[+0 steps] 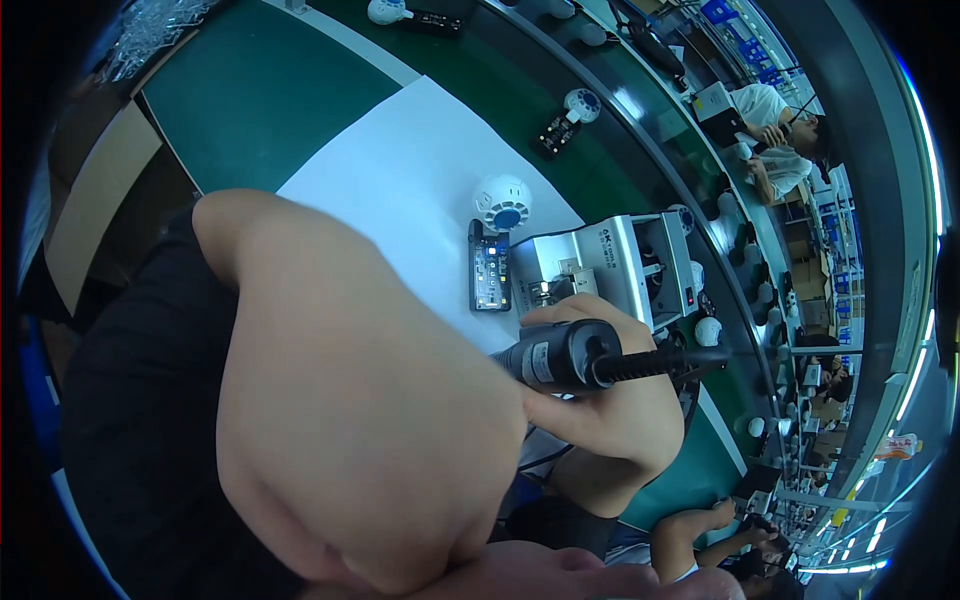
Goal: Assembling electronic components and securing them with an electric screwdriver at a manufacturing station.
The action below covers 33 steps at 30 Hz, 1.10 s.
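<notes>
My right hand (640, 410) is closed round a black electric screwdriver (560, 358), whose coiled cable runs off to the right. The driver's tip is out of sight. Its fingers are close to a silver box-shaped screw feeder (612, 262). My bent left arm (350, 400) fills the middle of the picture, and the left hand is hidden from view. Beyond the arm, on a white sheet (400, 170), lies a dark open housing with a circuit board (490, 268). A white rounded head with a blue disc (503, 205) adjoins its far end.
A green tabletop (260, 100) spreads under the sheet. Similar white-headed units, one with a bare board (560, 135), lie along the line beyond. A metal rail (640, 130) curves past. Co-workers (780, 150) sit on the far side, and another person's arm (690, 535) shows lower right.
</notes>
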Each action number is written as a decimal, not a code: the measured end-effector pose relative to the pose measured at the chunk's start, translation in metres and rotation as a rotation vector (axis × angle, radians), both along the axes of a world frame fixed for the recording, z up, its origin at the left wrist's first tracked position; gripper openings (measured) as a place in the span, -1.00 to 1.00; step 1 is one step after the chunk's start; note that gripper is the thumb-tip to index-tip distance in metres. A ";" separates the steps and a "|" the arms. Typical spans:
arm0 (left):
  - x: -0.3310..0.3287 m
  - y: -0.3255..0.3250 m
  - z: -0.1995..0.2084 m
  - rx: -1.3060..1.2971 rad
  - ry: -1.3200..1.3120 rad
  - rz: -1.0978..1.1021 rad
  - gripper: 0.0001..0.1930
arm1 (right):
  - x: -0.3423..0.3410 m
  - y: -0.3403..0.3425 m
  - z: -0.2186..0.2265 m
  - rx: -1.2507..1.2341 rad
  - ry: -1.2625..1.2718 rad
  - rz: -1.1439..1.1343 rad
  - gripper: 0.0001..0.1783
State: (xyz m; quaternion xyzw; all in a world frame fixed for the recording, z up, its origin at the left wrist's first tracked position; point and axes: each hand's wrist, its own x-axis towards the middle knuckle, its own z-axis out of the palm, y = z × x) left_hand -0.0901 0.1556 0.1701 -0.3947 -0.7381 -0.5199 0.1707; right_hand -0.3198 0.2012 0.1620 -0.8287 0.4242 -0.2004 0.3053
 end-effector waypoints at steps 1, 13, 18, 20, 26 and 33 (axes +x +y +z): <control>0.000 -0.003 -0.002 0.003 0.023 0.036 -0.72 | -0.002 0.000 0.000 -0.003 -0.003 -0.001 -0.56; -0.074 -0.228 -0.164 -0.308 -0.429 1.971 -0.39 | 0.004 0.012 0.013 0.056 0.156 -0.059 -0.53; -0.077 -0.247 -0.201 -0.497 -0.690 2.016 -0.34 | 0.005 0.005 0.015 0.095 0.213 -0.035 -0.47; -0.079 -0.256 -0.203 -0.400 -0.647 2.000 -0.34 | 0.011 0.000 0.019 0.132 0.249 0.002 -0.42; -0.082 -0.261 -0.204 -0.269 -0.661 1.982 -0.39 | 0.012 -0.010 0.023 0.251 0.330 0.062 -0.36; -0.098 -0.251 -0.210 -0.305 -0.455 1.807 -0.52 | 0.006 -0.015 0.023 0.284 0.334 0.045 -0.35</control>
